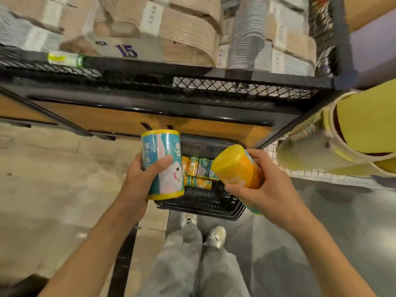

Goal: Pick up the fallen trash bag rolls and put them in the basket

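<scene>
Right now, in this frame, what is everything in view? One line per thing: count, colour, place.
held trash bag rolls: 2, teal-and-yellow in left hand, orange-yellow in right hand
rolls in basket: several, orange and teal, exact count unclear
basket: 1, black, on floor under shelf
shelf unit: 1, black mesh, above basket
stacked packs: many, tan and grey, on shelf
shoes: 2, pale, below basket
left hand: grips teal roll
right hand: grips orange roll

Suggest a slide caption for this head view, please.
Both hands, left hand and right hand, each hold a trash bag roll above the partly filled black basket.
</scene>
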